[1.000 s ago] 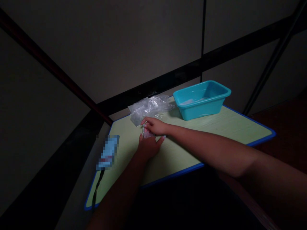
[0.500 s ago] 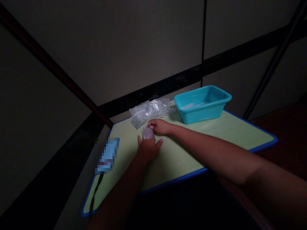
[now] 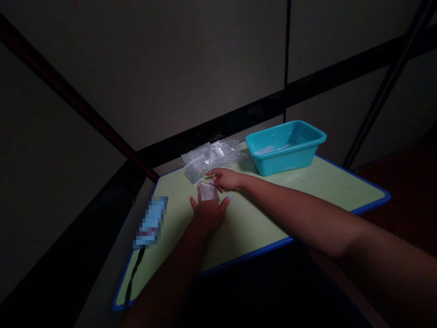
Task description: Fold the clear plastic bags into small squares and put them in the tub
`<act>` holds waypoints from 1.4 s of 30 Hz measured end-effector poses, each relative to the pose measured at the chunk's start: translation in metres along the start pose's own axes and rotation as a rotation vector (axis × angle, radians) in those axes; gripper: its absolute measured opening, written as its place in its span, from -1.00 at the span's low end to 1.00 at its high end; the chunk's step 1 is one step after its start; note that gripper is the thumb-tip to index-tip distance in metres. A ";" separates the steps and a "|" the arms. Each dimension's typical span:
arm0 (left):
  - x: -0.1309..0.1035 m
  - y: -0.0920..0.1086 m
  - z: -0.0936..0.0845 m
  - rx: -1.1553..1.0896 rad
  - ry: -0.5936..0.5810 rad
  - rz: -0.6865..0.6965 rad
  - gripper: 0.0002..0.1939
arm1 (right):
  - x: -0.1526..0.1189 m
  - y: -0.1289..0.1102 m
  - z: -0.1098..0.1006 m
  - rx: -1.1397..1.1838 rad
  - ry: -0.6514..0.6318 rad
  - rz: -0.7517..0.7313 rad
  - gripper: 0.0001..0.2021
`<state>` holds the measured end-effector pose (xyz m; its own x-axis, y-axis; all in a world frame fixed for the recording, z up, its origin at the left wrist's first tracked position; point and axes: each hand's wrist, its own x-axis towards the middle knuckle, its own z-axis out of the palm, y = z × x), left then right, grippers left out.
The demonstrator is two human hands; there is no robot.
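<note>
A small clear plastic packet (image 3: 209,192) lies on the light green tabletop (image 3: 252,228). My left hand (image 3: 207,213) rests at its near edge, with fingers spread and some of them partly hidden by the packet. At the packet's right upper side is my right hand (image 3: 224,179), its index finger stretched out and the other fingers curled by the packet's edge. Whether those fingers pinch the plastic is too small to tell. Just beyond both hands, several clear plastic bags (image 3: 213,159) lie in a crumpled, shiny heap.
A turquoise basin (image 3: 288,159) with some pale flat pieces inside stands at the back right. On the left edge lies a blurred blue card-like item (image 3: 150,223) with a black strap (image 3: 134,275). A wall (image 3: 205,68) rises behind the table.
My left hand's fingers have spread wider beside the packet. My right hand has shifted slightly down, and its index finger has stretched out. More of the packet's surface shows flat.
</note>
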<state>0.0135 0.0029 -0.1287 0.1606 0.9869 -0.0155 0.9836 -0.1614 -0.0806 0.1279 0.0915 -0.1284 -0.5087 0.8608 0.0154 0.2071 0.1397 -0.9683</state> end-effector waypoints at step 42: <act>0.035 -0.057 -0.006 -0.717 0.367 -0.355 -0.38 | 0.001 -0.001 0.009 -0.048 0.037 0.004 -0.59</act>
<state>-0.0360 0.0468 -0.1183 -0.2694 0.9368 0.2232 0.7752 0.0735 0.6274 0.1203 0.0878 -0.1300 -0.4770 0.8787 0.0213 0.2492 0.1585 -0.9554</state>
